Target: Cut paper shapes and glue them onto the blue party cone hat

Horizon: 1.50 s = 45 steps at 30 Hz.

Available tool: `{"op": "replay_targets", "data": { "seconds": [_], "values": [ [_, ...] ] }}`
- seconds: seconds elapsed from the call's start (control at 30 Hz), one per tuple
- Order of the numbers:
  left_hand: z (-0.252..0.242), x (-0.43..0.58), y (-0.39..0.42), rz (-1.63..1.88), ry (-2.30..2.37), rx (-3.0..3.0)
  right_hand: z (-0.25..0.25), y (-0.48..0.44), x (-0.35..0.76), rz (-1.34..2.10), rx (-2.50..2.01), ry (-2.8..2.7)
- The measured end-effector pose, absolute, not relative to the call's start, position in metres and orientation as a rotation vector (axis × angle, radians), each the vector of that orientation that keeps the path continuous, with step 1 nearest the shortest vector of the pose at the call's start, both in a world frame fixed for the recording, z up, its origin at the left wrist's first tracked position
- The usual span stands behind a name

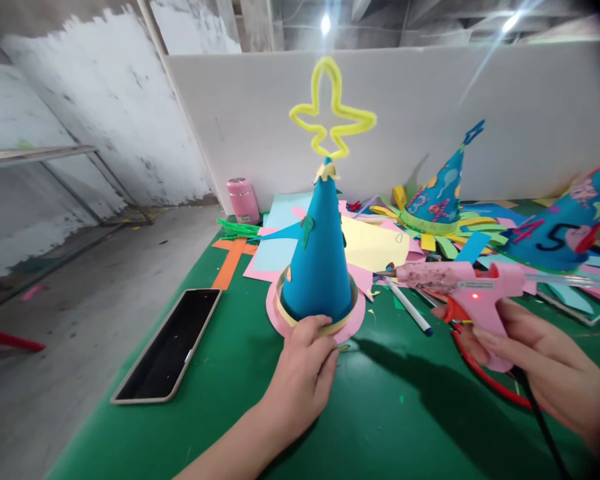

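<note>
A blue paper cone hat (316,267) stands upright on the table, with a cream band (350,319) and a pink brim (275,313) around its base. A yellow pipe-cleaner star shape (336,113) rises from its tip. My left hand (307,363) is closed at the near side of the base, fingers curled over the cream band; the fingertips are partly hidden. On the right, my right hand (535,353) grips a pink glue gun (480,287) by its handle. A red light glows on the gun, and its nozzle points left toward the hat, apart from it.
A phone (167,347) lies on the green table (380,433) at left. Behind are a pink bottle (243,201), green pipe cleaners (237,229), paper sheets (375,243) and two decorated hats (437,193). A marker (407,307) and red-handled scissors (490,377) lie near the glue gun.
</note>
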<state>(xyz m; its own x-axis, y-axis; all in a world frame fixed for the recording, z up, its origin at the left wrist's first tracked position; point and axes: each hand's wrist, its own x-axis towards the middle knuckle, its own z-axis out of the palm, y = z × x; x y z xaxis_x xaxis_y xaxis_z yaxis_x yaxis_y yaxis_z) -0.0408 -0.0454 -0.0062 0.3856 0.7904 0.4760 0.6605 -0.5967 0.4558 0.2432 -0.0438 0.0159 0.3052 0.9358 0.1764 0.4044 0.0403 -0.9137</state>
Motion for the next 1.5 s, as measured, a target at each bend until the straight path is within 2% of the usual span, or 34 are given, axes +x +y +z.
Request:
{"op": "replay_targets", "data": {
  "seconds": [0.33,0.47,0.8,1.5],
  "values": [
    [0.004,-0.056,-0.040,1.361,1.437,2.293,0.006,-0.061,0.224,0.891,-1.360,-1.642],
    [0.015,-0.065,-0.024,1.483,1.473,2.257,0.010,-0.064,0.208,0.875,-1.336,-1.679],
    [-0.007,-0.064,-0.018,1.566,1.494,2.297,0.021,-0.058,0.174,0.762,-1.269,-1.789],
    [-0.013,-0.062,-0.023,1.436,1.457,2.285,0.018,-0.058,0.171,0.736,-1.199,-1.775]
  ]
}}
